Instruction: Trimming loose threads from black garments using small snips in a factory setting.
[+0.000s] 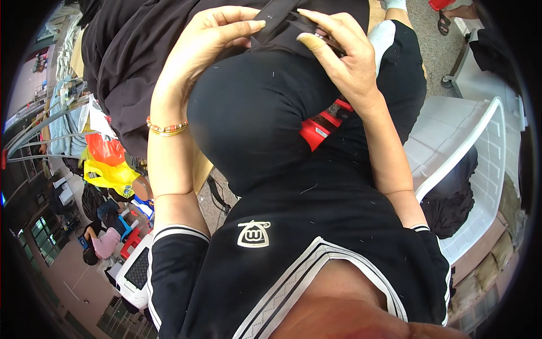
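Note:
A large piece of dark cloth (121, 62) drapes over my lap and off to the left. At the top middle, my left hand (223, 31) pinches a dark fabric band (275, 17) between thumb and fingertips. Close by on the right, my right hand (344, 51) is curled, its thumb and forefinger at the band's far side. A narrow dark thing lies partly hidden in the right palm; I cannot make out what it is. Below both hands is my raised knee in black trousers (248, 101).
On the right stands a white plastic bin (491, 152) with dark cloth (451, 206) in it. Red parts of a seat (316, 133) show beneath my leg. Yellow and red plastic bags (110, 169) hang at the left. Farther left, a person in pink (105, 244) sits bent over.

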`<state>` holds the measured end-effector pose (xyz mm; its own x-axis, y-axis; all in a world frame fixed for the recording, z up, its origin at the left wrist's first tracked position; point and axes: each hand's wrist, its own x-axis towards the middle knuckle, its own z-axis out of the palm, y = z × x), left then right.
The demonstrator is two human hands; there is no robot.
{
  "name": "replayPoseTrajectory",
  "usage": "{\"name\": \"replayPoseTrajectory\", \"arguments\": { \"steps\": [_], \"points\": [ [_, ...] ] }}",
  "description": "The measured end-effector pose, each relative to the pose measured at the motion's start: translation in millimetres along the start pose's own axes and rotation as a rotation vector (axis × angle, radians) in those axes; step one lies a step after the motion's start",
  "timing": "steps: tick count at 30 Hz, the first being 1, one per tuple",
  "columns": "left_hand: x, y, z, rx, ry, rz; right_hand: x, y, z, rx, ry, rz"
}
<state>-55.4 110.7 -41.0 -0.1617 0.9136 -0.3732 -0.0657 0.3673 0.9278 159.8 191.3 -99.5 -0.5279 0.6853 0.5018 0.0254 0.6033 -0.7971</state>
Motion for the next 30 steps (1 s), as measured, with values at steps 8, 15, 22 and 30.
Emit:
{"name": "replayPoseTrajectory", "arguments": {
  "steps": [8,15,22,30],
  "points": [
    [-2,-7,1,-0.139,-0.062,0.039,8,13,16,-0.086,-0.014,-0.078],
    [-1,-11,1,-0.134,-0.057,0.059,12,12,16,-0.115,-0.037,-0.096],
    [2,-12,3,-0.096,-0.08,0.091,15,8,13,-0.083,-0.037,-0.109],
    [21,5,9,0.08,-0.11,0.053,10,13,-1,0.099,0.054,0.031]
  ]
}}
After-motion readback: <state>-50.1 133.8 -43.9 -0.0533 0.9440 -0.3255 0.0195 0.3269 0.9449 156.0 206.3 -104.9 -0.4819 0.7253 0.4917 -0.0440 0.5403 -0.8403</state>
